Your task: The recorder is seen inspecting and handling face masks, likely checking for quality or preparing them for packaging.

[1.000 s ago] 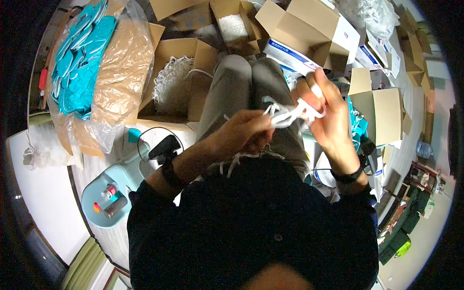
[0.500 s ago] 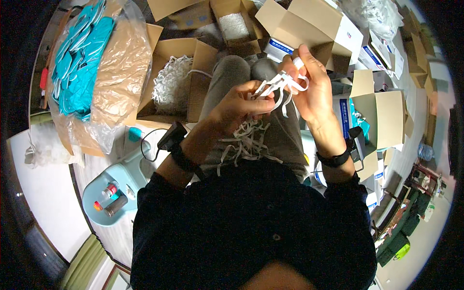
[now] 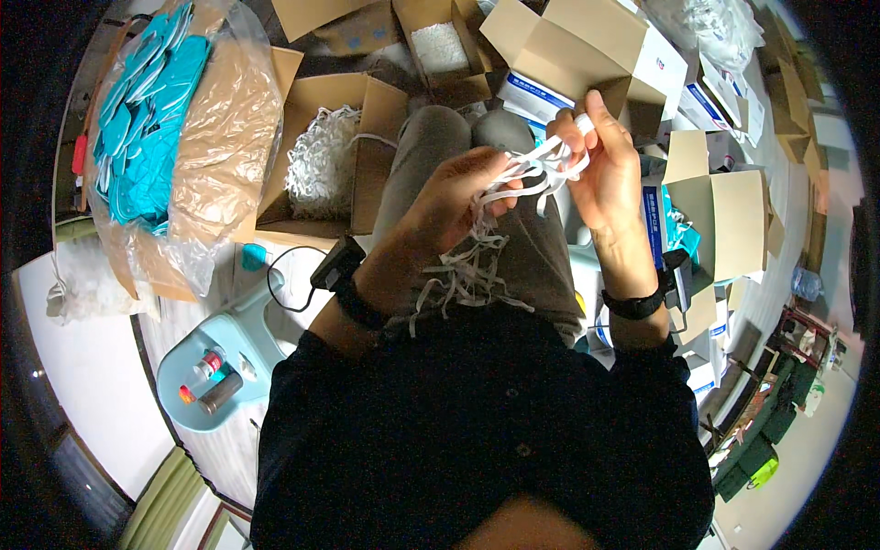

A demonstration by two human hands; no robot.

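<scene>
Several straps (image 3: 532, 172) link the left hand (image 3: 451, 197), curled round them, and right hand (image 3: 605, 170), seemingly pinching some; loose strips (image 3: 469, 277) lie on the lap (image 3: 543, 266), by its near edge.

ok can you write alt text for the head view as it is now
A seated person's left hand and right hand hold white strips between them above the lap, where a loose pile of more lies. At left are an open carton of white strands and a plastic bag of teal pieces; open cartons stand at right.
</scene>
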